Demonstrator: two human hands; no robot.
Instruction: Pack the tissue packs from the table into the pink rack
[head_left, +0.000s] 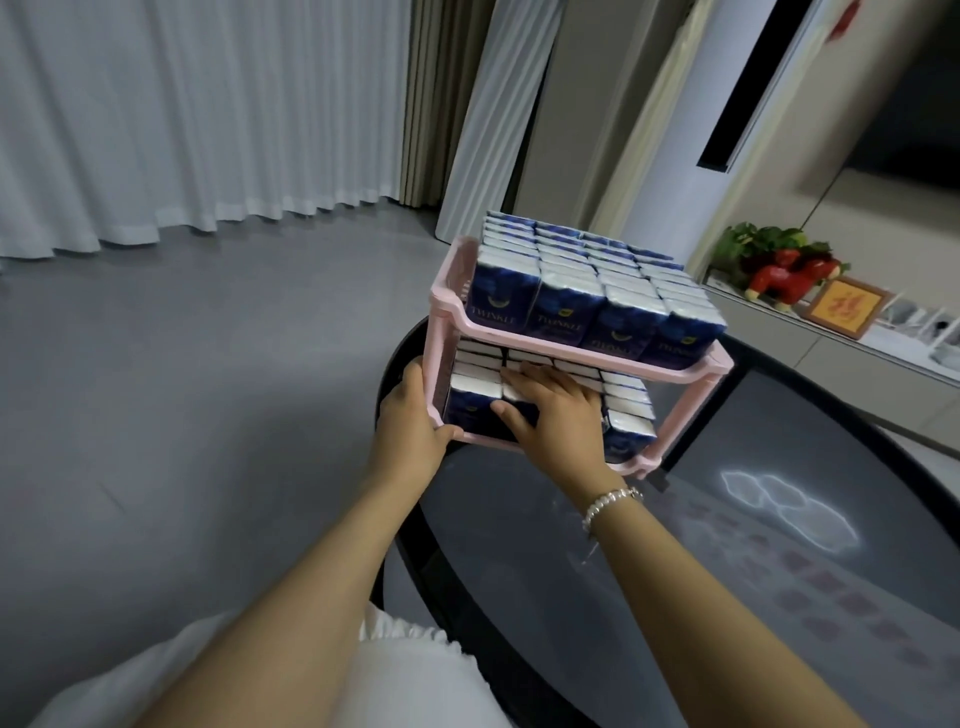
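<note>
The head camera looks down on a pink two-tier rack (566, 340) standing at the near left end of a dark glass-topped table (727, 519), its long axis running from the near left toward the far right, with its open long side turned toward the person. Both tiers are packed with tissue packs (587, 280) set upright in tight rows that follow the rack's length. The packs are dark blue with white tops, and the front faces on the upper tier carry the word "TWINKLE" in pale letters under a crescent emblem (a small yellowish badge sits above it on some). The rack's frame is a soft, pale pink plastic with rounded corner posts and a low rail round each shelf. The left hand (415, 415) grasps the near left corner post of the rack, fingers behind it and the thumb curled along the lower rail. The right hand (556, 410) reaches into the lower tier with fingers laid over the white top of a pack (511, 408) in the front row and the thumb against its blue face, clasping it. A pearl bracelet (610, 506) circles the right wrist. A ceiling light's reflection (784, 501) shows on the table glass. Beyond the table, a low white cabinet (852, 358) bears a red horse figurine (789, 278) and a framed picture (844, 306) with red characters too blurred to read.
</note>
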